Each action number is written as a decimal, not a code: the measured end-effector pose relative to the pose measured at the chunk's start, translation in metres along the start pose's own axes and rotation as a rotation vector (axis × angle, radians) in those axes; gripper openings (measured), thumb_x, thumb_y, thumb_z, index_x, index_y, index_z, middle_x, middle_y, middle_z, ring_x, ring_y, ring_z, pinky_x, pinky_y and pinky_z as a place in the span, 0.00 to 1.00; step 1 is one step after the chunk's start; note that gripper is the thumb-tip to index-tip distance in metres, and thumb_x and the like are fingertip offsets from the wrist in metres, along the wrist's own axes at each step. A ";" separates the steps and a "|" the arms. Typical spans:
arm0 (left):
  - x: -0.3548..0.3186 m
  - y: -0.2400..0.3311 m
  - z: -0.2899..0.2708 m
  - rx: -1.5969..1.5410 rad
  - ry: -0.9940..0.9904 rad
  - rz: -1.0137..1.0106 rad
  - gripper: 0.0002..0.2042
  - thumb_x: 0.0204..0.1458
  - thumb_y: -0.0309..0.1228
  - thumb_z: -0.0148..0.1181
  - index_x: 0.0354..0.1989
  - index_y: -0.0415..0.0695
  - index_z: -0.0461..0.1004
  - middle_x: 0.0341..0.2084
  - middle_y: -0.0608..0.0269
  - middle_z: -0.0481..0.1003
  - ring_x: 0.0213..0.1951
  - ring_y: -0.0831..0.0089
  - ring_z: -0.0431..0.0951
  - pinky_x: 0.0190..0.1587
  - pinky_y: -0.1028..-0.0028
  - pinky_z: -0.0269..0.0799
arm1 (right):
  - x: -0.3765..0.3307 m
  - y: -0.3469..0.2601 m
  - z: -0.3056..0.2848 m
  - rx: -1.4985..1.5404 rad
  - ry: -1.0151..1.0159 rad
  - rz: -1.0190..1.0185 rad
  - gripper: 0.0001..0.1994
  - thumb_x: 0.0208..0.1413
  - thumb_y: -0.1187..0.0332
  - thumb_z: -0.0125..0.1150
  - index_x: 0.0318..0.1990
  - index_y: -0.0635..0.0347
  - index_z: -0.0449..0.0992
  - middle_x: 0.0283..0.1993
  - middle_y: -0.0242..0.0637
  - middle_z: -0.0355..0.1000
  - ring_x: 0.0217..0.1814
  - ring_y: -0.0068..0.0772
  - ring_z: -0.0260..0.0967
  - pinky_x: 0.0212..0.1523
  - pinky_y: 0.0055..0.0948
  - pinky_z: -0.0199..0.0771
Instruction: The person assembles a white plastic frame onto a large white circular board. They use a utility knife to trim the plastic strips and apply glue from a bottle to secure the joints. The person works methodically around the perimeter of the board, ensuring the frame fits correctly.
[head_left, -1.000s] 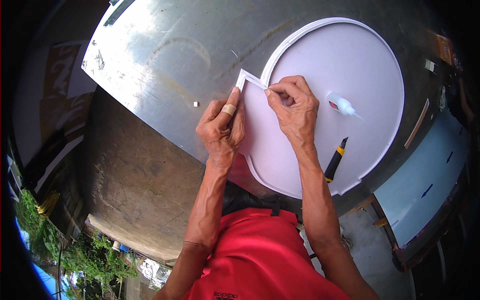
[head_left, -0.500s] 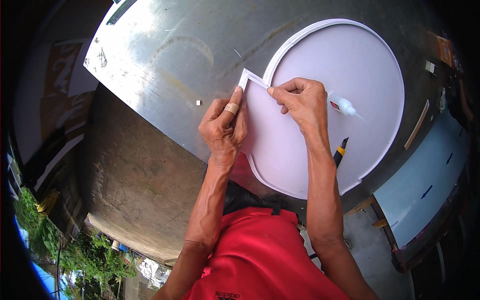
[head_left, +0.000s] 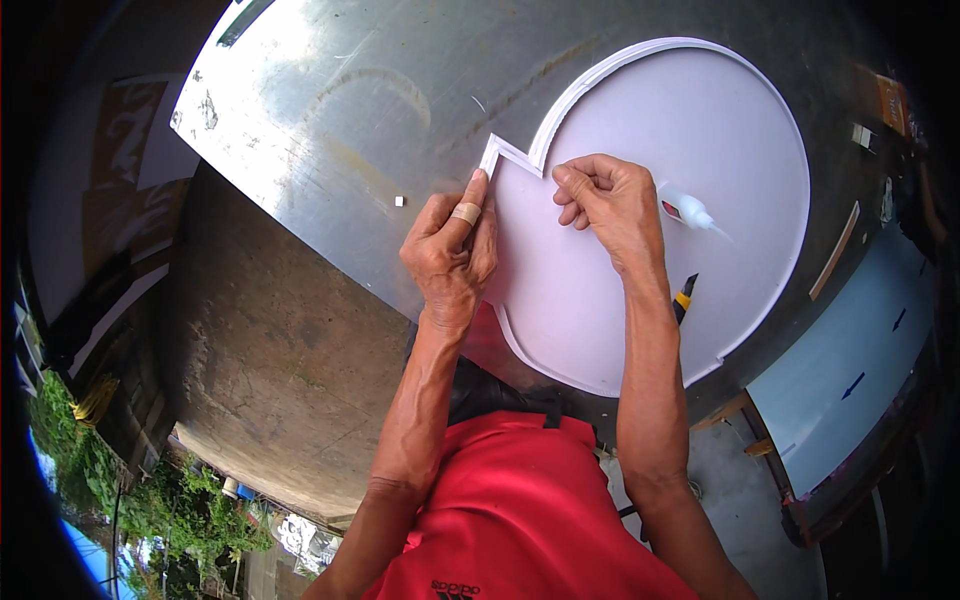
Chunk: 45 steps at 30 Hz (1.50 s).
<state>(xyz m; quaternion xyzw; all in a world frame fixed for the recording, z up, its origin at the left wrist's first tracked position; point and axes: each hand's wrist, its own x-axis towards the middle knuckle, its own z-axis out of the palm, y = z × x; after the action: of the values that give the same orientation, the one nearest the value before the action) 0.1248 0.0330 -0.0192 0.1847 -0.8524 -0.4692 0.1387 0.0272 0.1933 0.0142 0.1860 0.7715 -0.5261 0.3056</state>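
A large pale lilac-white rounded panel [head_left: 690, 130] has a thin upright white strip [head_left: 517, 155] along its edge, bent into a zigzag corner at the upper left. My left hand [head_left: 452, 245], a beige bandage around one finger, pinches the strip just below that corner. To the right, my right hand [head_left: 612, 205] hovers over the panel near the strip's inner notch, its fingers loosely curled and slightly apart, with nothing visible in them. A small white glue bottle [head_left: 684, 207] with a narrow tip lies on the panel beside this hand. The yellow-and-black utility knife [head_left: 685, 297] lies partly behind my right forearm.
The panel rests on a dull metal tabletop [head_left: 380, 120], whose edge slants down from the left. A tiny white block [head_left: 400, 201] lies left of my left hand. On the right are a thin strip [head_left: 834, 250] and a pale blue sheet [head_left: 850, 370].
My right hand has come off the strip and moved slightly right, leaving the notch in view. My left hand keeps its hold with hardly any movement.
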 end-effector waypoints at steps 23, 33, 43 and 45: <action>-0.010 0.001 -0.007 -0.058 0.067 -0.042 0.15 0.48 0.18 0.74 0.46 0.42 0.87 0.30 0.58 0.81 0.29 0.70 0.80 0.31 0.73 0.74 | -0.004 -0.018 0.015 -0.245 0.102 0.042 0.17 0.52 0.60 0.78 0.30 0.68 0.84 0.22 0.39 0.79 0.18 0.24 0.75 0.22 0.25 0.74; -0.022 0.001 -0.011 0.115 0.092 0.016 0.12 0.50 0.19 0.75 0.43 0.43 0.87 0.34 0.57 0.82 0.32 0.70 0.82 0.33 0.73 0.77 | -0.004 -0.018 0.014 -0.232 0.094 0.038 0.17 0.52 0.60 0.78 0.29 0.68 0.84 0.22 0.40 0.79 0.19 0.26 0.75 0.22 0.25 0.75; -0.008 -0.002 -0.020 0.003 -0.128 -0.039 0.30 0.45 0.14 0.67 0.60 0.50 0.82 0.26 0.63 0.73 0.28 0.67 0.74 0.33 0.68 0.72 | -0.002 -0.015 0.013 -0.202 0.068 0.039 0.17 0.52 0.59 0.78 0.30 0.69 0.84 0.23 0.41 0.80 0.20 0.27 0.77 0.24 0.25 0.78; 0.002 0.002 -0.027 0.049 -0.252 -0.022 0.34 0.44 0.13 0.64 0.64 0.53 0.80 0.23 0.63 0.69 0.27 0.66 0.72 0.33 0.67 0.71 | -0.004 -0.018 0.014 -0.213 0.076 0.045 0.17 0.52 0.59 0.77 0.30 0.69 0.85 0.23 0.41 0.80 0.20 0.27 0.77 0.24 0.25 0.78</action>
<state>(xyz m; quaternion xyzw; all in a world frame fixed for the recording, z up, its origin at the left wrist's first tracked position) 0.1332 0.0131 -0.0030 0.1371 -0.8720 -0.4694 0.0207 0.0228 0.1732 0.0254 0.1896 0.8296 -0.4267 0.3061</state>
